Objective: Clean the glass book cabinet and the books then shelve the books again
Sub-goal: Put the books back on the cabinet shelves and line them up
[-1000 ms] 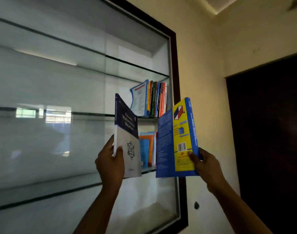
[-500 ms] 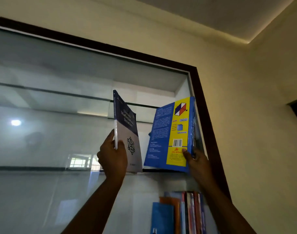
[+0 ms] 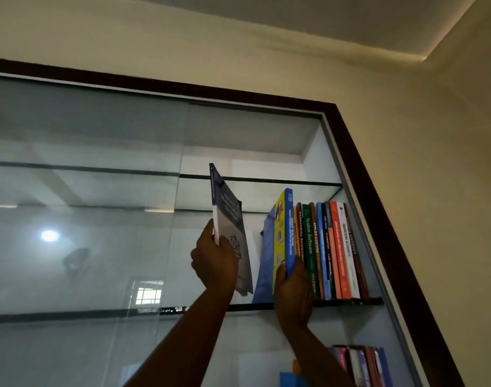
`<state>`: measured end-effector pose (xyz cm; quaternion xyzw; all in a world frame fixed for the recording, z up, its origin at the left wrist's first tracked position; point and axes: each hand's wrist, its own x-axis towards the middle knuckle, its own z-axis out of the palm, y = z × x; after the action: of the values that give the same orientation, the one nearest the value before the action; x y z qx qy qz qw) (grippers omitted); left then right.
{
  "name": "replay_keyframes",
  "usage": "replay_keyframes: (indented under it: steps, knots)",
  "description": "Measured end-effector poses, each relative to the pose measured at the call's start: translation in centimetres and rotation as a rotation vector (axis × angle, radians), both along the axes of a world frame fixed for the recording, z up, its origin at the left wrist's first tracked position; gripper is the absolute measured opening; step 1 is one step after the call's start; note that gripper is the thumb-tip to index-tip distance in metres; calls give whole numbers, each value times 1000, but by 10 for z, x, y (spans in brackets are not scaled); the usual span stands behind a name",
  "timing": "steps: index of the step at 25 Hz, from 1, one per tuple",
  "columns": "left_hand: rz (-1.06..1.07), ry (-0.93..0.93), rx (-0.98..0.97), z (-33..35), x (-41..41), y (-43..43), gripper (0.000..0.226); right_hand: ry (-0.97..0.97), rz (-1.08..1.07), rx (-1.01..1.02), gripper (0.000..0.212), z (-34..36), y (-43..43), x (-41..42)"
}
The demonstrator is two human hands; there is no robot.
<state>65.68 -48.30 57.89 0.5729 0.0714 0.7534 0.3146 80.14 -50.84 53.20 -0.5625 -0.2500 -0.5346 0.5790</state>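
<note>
As the right hand (image 3: 293, 289) grips the yellow book (image 3: 284, 233) against the row (image 3: 331, 252) on the shelf (image 3: 350, 301), probably seated, the left hand (image 3: 213, 263) clutches the grey book (image 3: 230, 224): shelve it alongside next.

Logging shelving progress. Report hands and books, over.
Left grip holds grey-navy book, clear of shelf. Right grip holds blue-yellow book upright beside shelved row. Glass pane sits left, opening unblocked.

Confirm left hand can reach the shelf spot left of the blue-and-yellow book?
Probably yes. The left hand, gripping the grey-and-navy book, is right of the sliding glass pane, and the glass shelf left of the blue-and-yellow book looks bare; only that book's splayed cover crowds it.
</note>
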Motion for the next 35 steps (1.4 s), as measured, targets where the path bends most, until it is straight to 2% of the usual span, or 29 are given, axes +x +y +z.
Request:
replay_keyframes:
  steps: [4, 8, 11, 14, 15, 17, 18, 20, 21, 23, 25, 28, 32, 35]
  knots:
    - [-12, 30, -25, -3, 32, 15, 36, -206, -236, -184, 60, 9, 1, 24]
    - [-23, 57, -19, -4, 57, 32, 37, -96, -302, -348, 57, 13, 8, 42]
    - [-32, 55, 5, -3, 68, 41, 38, -81, -394, -425, 80, 14, 9, 53]
    - [-38, 66, 1, -3, 73, 43, 40, -37, -324, -558, 99, 18, 6, 54]
    - [-45, 71, -9, -6, 72, 41, 40, -19, -291, -592, 100, 21, 0, 51]
    - [-58, 86, -5, -11, 70, 37, 40, -3, -173, -685, 87, 28, -18, 39]
    - [-78, 98, 6, -12, 71, 36, 39, -41, -120, -673, 76, 31, -28, 33]
    - [-159, 141, 15, -13, 75, 30, 40, -163, -20, -495, 49, 35, -43, 22]
    - [-219, 178, 17, -13, 78, 24, 41, -162, 74, -411, 38, 37, -47, 17]
    - [-357, 250, 35, -14, 87, 15, 42, -25, 339, -385, 29, 42, -49, 4]
    - [-466, 311, 52, -13, 95, 11, 40, 75, 478, -385, 29, 48, -44, 0]
    - [-650, 372, -23, -8, 92, 12, 38, 5, 292, -383, 32, 55, -38, 9]
    - [-878, 508, -182, -7, 79, 17, 53, 93, 214, -332, 63, 60, -26, 23]
    - [-952, 504, -198, -6, 77, 22, 63, 123, 129, -338, 63, 63, -20, 25]
